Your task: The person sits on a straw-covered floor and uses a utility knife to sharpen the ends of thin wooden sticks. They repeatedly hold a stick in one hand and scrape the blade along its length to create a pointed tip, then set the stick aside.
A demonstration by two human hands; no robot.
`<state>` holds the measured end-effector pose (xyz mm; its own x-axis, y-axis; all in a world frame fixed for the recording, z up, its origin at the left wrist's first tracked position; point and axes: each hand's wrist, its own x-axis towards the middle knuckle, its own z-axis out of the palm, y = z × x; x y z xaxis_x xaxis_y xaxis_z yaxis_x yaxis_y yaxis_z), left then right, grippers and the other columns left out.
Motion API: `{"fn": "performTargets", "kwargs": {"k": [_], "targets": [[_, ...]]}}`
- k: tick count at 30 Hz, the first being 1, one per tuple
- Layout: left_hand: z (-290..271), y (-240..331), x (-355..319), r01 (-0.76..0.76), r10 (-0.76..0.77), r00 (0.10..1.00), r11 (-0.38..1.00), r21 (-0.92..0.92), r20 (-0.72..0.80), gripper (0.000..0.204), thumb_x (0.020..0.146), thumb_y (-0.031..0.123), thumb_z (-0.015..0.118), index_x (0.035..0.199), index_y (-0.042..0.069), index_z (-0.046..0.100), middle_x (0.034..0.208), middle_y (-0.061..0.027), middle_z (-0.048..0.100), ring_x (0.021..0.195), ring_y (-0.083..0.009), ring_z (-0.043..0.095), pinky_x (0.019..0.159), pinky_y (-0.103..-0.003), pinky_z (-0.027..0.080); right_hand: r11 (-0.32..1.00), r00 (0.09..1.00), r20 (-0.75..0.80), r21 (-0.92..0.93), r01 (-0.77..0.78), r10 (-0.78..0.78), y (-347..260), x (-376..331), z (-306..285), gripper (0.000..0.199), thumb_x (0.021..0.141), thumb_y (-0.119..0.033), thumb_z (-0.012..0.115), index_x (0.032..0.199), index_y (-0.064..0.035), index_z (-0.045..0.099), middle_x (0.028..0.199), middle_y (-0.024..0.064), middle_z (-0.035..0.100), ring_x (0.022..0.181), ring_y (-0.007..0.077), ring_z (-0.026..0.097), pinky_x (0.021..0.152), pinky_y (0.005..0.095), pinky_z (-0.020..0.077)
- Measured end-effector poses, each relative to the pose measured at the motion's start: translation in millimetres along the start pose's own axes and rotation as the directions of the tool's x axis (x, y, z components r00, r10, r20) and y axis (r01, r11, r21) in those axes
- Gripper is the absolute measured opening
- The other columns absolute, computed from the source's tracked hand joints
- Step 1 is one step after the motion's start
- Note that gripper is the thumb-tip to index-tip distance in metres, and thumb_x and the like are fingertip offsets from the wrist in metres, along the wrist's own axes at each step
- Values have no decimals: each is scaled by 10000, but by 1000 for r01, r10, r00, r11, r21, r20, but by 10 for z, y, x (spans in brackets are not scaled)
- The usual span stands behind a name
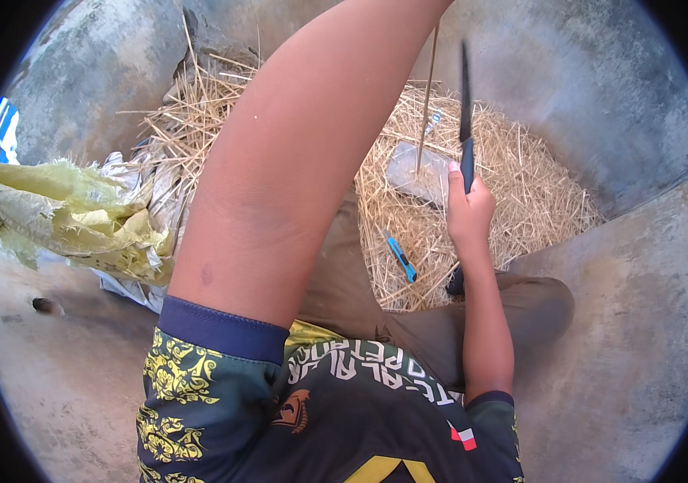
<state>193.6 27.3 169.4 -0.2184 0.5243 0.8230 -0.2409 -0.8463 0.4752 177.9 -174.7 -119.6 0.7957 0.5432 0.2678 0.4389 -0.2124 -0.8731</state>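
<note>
My right hand (470,208) is closed around the dark handle of a long-bladed knife (465,101), its blade pointing up and away from me. Raised across the view, my left arm runs out past the top edge, so that hand is hidden. Close to the left wrist, a thin brown stick (427,97) stands nearly upright. Its lower end meets, or lies just in front of, a flat grey block (408,167) on the straw; I cannot tell which. Left of the knife, the stick and blade are apart.
Loose straw-like shavings (533,173) cover the floor ahead. A blue cutter knife (400,258) lies on them near my legs (513,314). To the left are a torn yellowish sack (78,229) and a heap of thin sticks (191,113). Curved grey concrete walls (593,88) surround me.
</note>
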Motion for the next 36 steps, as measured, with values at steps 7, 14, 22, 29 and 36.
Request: {"fn": "performTargets", "kwargs": {"k": [7,14,22,29,36], "targets": [[30,207,-108,71,-71,997,996,-46,12,583,1097,388,307,1099,-61,680,1005,-290,710,975,-470,673,881,-505,533,938,960,81,-249,-241,268,889,8,446,509,1017,-435,535,758,-2,607,611,67,575,564,163,565,531,371,443],[0,125,-101,0,1,998,1000,6,-56,549,1093,381,332,1112,-44,679,994,-284,713,933,-471,681,850,-519,539,965,980,-75,203,-168,186,269,43,236,533,995,-490,565,720,-34,547,587,56,548,530,159,543,550,390,458],[-4,145,-121,47,-47,999,998,47,1,548,1090,389,336,1061,-34,683,954,-300,704,933,-473,680,828,-527,535,821,818,275,136,-554,506,595,49,491,400,970,-402,611,755,-85,495,554,26,489,386,120,389,359,308,274],[119,-42,12,64,-1,970,967,-248,244,628,1055,532,416,695,38,563,559,-123,559,522,-262,570,540,-414,470,782,912,8,-519,-346,410,1135,138,461,413,961,-371,580,955,31,673,884,213,720,857,361,712,768,464,543],[47,179,5,670,-156,678,534,-516,719,599,1005,651,454,626,204,332,512,76,284,400,-85,286,386,-272,188,542,629,424,-841,5,652,1634,-208,654,454,876,-331,662,1193,-9,695,1267,192,682,1162,346,671,966,480,528]]}}
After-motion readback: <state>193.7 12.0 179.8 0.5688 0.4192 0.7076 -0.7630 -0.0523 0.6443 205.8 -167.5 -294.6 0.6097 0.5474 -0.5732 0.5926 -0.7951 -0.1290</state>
